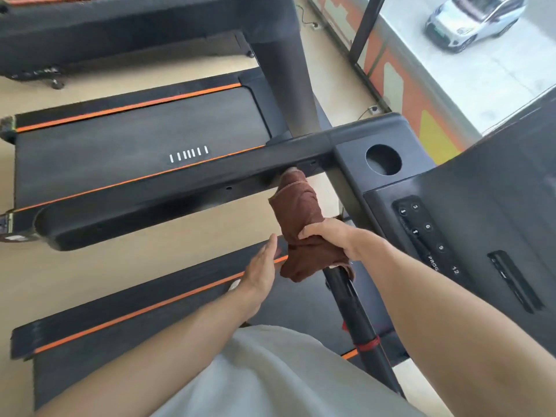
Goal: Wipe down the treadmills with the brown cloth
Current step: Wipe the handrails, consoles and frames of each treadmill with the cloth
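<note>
My right hand point(329, 236) grips the brown cloth point(299, 215), wrapped round the black front handlebar point(349, 293) of the treadmill I stand on. The cloth's upper end reaches up to the underside of the left side handrail point(168, 191). My left hand point(261, 266) hovers flat with straight fingers just left of the cloth, holding nothing. The treadmill console point(469, 212) with number buttons lies to the right. Below my arms runs this treadmill's black belt point(144, 329) with an orange stripe.
A second treadmill point(120, 139) with orange stripes stands to the left, a third point(90, 31) beyond it. A round cup holder point(383, 160) sits in the console. A red band point(368, 346) wraps the handlebar lower down. A window point(481, 64) shows a white car outside.
</note>
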Motion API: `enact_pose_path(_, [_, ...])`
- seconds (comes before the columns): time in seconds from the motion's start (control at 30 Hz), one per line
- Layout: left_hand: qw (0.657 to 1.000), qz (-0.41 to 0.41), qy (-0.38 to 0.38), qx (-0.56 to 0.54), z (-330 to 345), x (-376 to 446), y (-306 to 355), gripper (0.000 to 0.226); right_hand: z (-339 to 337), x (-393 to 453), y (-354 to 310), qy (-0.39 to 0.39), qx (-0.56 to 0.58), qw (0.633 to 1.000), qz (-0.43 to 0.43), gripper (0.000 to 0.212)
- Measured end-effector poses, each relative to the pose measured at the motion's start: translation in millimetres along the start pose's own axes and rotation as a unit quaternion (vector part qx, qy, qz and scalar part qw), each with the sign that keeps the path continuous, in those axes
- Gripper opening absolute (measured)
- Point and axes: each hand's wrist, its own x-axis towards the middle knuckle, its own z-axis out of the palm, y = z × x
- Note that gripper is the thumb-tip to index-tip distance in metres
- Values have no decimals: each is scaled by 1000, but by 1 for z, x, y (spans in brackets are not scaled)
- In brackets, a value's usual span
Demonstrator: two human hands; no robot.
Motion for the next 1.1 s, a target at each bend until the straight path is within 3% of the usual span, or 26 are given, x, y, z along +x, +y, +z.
enact_pose_path(0.13, [1000,1,22,-16,21,-13,-23,105,0,-16,45,-40,28,999,19,39])
enact_pose_path(0.27, [1000,3,9,-25,47,-41,-30,82,3,-32,81,-49,33,998,13,42])
enact_pose_path(0.4, [1000,-12,29,0,67,-43,-55,108,5,-45,102,-30,-10,999,-13,40])
enact_pose_path(0.5, [1000,-18,23,1,72,-48,-63,92,7,-50,111,-17,-88,996,-21,50])
enact_pose_path(0.6, [1000,-17,20,4,75,-49,-65,87,5,-60,117,17,-195,980,-32,63])
enact_pose_path(0.73, [999,-32,22,-7,76,-36,-73,118,23,-83,127,103,-347,932,-2,73])
enact_pose_path(0.83, [999,-37,17,-16,76,-33,-69,98,47,-87,129,219,-415,883,12,66])
enact_pose_path(0.9, [999,-37,25,-29,73,-30,-61,81,50,-77,123,244,-417,876,-7,57])
enact_pose_path(1.1, [998,-24,47,-31,46,-13,-26,68,46,-29,60,297,-289,900,-135,48])
